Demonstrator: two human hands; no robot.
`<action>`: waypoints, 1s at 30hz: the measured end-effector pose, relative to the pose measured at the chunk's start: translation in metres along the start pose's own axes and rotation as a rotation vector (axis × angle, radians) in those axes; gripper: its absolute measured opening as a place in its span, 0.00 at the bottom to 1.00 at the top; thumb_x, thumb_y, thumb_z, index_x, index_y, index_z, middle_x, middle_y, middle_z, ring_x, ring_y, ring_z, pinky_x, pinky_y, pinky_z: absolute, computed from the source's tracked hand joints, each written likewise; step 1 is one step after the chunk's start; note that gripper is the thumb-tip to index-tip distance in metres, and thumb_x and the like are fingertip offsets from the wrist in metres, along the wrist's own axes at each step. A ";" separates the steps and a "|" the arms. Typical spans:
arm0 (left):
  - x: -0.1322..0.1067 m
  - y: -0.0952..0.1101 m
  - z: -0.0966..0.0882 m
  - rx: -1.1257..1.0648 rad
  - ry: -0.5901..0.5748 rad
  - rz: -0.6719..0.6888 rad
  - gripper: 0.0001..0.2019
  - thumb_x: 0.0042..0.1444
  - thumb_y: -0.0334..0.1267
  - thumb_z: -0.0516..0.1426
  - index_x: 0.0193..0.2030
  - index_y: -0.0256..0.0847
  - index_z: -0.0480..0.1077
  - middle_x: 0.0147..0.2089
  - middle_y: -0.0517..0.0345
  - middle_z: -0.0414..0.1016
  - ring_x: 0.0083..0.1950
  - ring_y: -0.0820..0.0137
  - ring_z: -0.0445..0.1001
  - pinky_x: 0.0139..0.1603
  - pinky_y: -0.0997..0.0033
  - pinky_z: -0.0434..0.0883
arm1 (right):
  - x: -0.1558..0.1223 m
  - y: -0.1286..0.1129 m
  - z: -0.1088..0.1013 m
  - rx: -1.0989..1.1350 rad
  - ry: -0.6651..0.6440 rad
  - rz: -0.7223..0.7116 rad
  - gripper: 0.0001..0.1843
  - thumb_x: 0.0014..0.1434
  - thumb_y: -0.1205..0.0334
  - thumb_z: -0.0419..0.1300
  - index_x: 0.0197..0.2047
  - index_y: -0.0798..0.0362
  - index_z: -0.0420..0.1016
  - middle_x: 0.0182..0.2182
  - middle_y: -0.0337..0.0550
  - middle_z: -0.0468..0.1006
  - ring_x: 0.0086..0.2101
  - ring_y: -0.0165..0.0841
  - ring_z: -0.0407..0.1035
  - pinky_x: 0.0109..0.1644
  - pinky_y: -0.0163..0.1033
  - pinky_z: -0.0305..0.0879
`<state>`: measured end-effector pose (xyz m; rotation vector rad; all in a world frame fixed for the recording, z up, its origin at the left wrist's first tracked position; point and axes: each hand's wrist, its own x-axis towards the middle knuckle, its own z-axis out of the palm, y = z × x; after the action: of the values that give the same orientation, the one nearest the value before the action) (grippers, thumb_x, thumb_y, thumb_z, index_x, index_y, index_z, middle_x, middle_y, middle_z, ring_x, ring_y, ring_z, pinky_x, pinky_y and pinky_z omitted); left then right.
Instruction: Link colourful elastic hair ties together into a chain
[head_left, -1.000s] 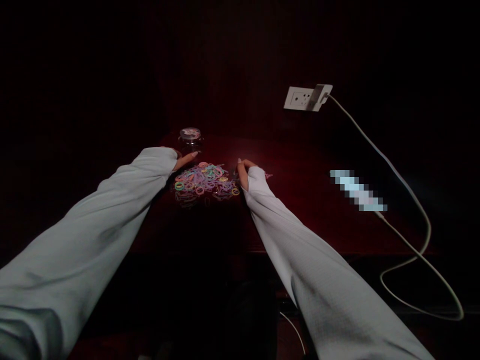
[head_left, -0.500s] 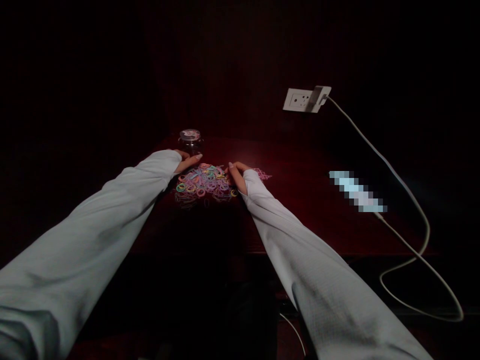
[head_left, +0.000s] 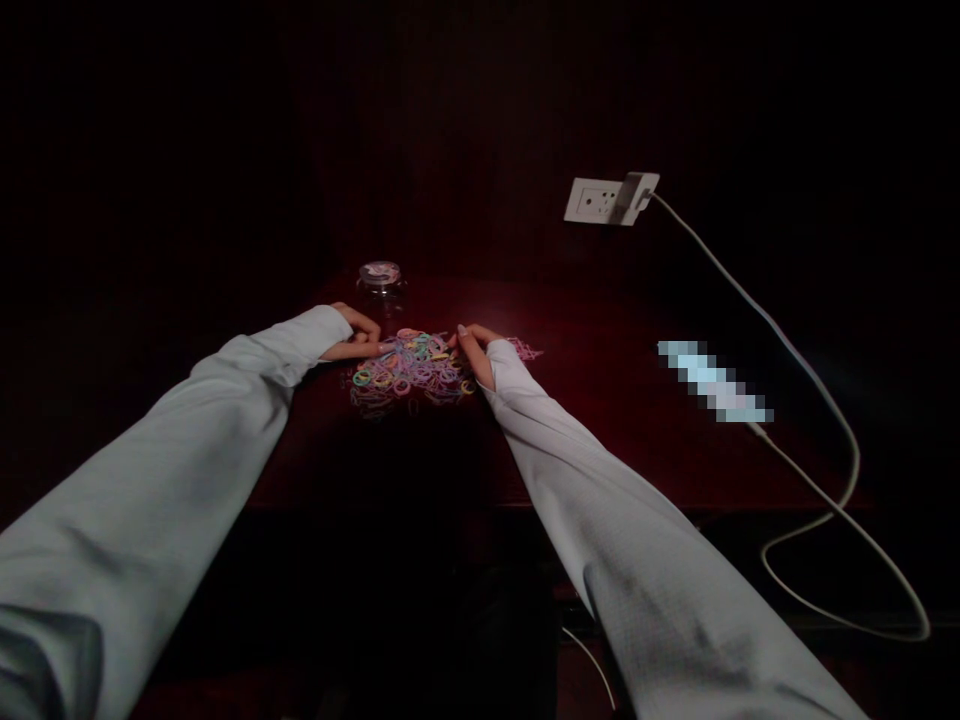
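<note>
A loose pile of small coloured hair ties (head_left: pixel 412 372) lies on the dark red table between my hands. My left hand (head_left: pixel 357 335) is at the pile's left edge, fingers curled down and thumb stretched toward the ties; its fingertips come together there, and I cannot make out what is between them. My right hand (head_left: pixel 478 352) rests at the pile's right edge, thumb against the bent forefinger; what it holds, if anything, is hidden. A smaller group of pink hair ties (head_left: pixel 527 349) lies just beyond the right wrist. Behind the left hand stands a clear lidded jar (head_left: pixel 382 283).
At the right of the table (head_left: pixel 592 440) lies a blurred-out phone-like device (head_left: pixel 712 382). A white cable (head_left: pixel 780 335) loops from it over the table's edge and up to a charger (head_left: pixel 638 196) in the wall socket (head_left: pixel 592 201). The surroundings are very dark.
My left hand has moved from in front of the jar toward me and slightly left, down to the pile's left edge. The jar shows more fully. My right hand has stayed in place.
</note>
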<state>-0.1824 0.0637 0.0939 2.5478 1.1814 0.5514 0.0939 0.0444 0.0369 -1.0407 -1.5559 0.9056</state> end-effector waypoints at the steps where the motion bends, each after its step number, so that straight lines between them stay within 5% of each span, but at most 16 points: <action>1: 0.000 0.000 0.002 -0.001 -0.026 0.012 0.25 0.67 0.53 0.60 0.22 0.40 0.69 0.20 0.65 0.59 0.26 0.76 0.55 0.32 0.73 0.56 | 0.001 0.002 0.000 0.005 -0.005 -0.006 0.29 0.69 0.31 0.62 0.32 0.50 0.77 0.27 0.36 0.75 0.30 0.31 0.67 0.37 0.36 0.63; 8: 0.001 0.005 0.006 -0.029 -0.113 -0.003 0.27 0.63 0.52 0.64 0.19 0.40 0.65 0.19 0.66 0.58 0.24 0.77 0.53 0.30 0.72 0.54 | 0.000 0.002 0.000 -0.010 -0.011 0.000 0.27 0.71 0.35 0.62 0.33 0.50 0.79 0.26 0.36 0.75 0.30 0.31 0.67 0.37 0.36 0.62; 16: 0.004 0.005 0.009 -0.163 -0.160 0.000 0.18 0.63 0.48 0.65 0.28 0.40 0.70 0.22 0.69 0.54 0.27 0.76 0.52 0.31 0.73 0.56 | 0.000 0.000 -0.001 -0.020 -0.009 -0.021 0.26 0.72 0.38 0.62 0.32 0.50 0.78 0.25 0.35 0.73 0.30 0.30 0.66 0.37 0.36 0.62; 23: 0.005 -0.007 0.013 -0.236 -0.222 0.000 0.21 0.59 0.58 0.68 0.37 0.40 0.74 0.27 0.68 0.57 0.29 0.75 0.56 0.32 0.75 0.59 | 0.000 0.002 0.001 0.002 -0.018 -0.020 0.28 0.71 0.34 0.62 0.32 0.50 0.78 0.26 0.35 0.74 0.29 0.30 0.65 0.35 0.36 0.61; 30: 0.006 -0.010 0.012 -0.269 -0.247 -0.038 0.20 0.61 0.57 0.67 0.38 0.39 0.78 0.26 0.65 0.61 0.28 0.75 0.56 0.31 0.74 0.57 | 0.001 0.006 0.000 0.013 -0.036 -0.001 0.24 0.73 0.41 0.62 0.33 0.50 0.80 0.26 0.36 0.75 0.29 0.30 0.66 0.35 0.36 0.61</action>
<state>-0.1801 0.0741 0.0803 2.2829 0.9928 0.3472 0.0945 0.0472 0.0313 -1.0193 -1.5781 0.9378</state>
